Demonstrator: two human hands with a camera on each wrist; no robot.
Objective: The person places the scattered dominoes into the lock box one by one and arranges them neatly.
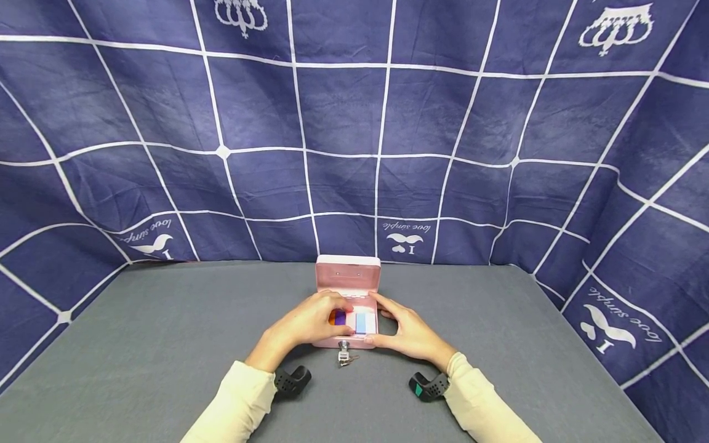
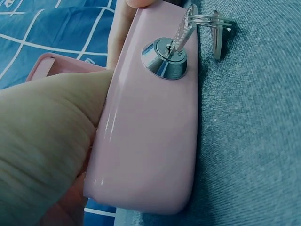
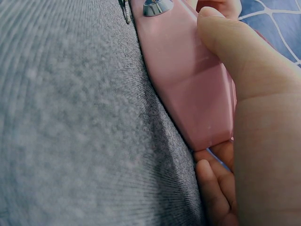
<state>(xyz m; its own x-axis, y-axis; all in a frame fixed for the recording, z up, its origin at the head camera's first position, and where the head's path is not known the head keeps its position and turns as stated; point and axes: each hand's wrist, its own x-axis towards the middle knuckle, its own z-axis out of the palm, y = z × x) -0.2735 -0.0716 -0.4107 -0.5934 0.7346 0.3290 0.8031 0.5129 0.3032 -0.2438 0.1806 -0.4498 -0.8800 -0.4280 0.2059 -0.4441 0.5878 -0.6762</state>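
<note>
A pink metal lockbox stands with its lid raised. Inside it I see orange, purple, light blue and white pieces side by side; their kind is too small to tell. My left hand reaches in over the left side, thumb and fingertips apparently pinching a small whitish piece at the middle. My right hand grips the box's right side, thumb on the front rim and other fingers against the side wall. A key sits in the round lock on the front.
A second key hangs from the ring over the grey tabletop. Behind the table hangs a blue curtain with white lines. Black straps are on both wrists, below the cream sleeves.
</note>
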